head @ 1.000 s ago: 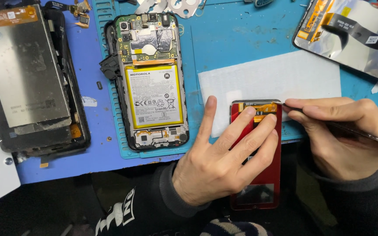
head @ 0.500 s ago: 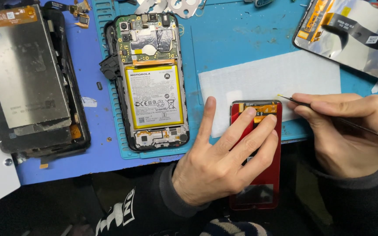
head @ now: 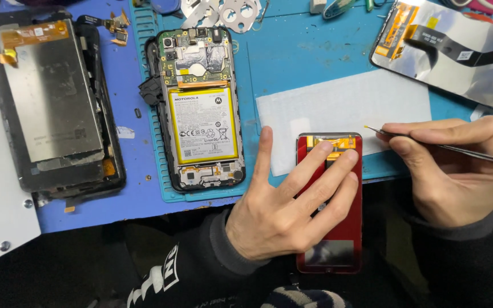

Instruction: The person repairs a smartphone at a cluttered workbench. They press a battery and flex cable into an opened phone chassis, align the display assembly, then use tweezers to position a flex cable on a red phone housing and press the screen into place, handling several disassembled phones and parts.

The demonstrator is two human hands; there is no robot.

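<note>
My left hand (head: 292, 205) lies flat on a red phone back cover (head: 343, 245), fingers spread over its upper part, pinning it at the table's front edge. The cover's top shows orange flex parts (head: 329, 140). My right hand (head: 457, 171) pinches thin metal tweezers (head: 429, 144), whose tip (head: 366, 127) hovers just right of and above the cover's top corner, holding a tiny yellowish speck. A white sheet (head: 343, 108) lies under the cover's top.
An opened phone with a yellow-edged battery (head: 201, 108) rests on a teal mat (head: 292, 51). A dismantled screen assembly (head: 52, 102) lies at the left on the blue mat. Another display with a flex cable (head: 452, 51) sits at top right. Metal shields (head: 223, 11) lie at the top.
My right hand has drawn the tweezers' tip to the right and slightly up, away from the cover's top edge. My left hand has stayed on the cover.
</note>
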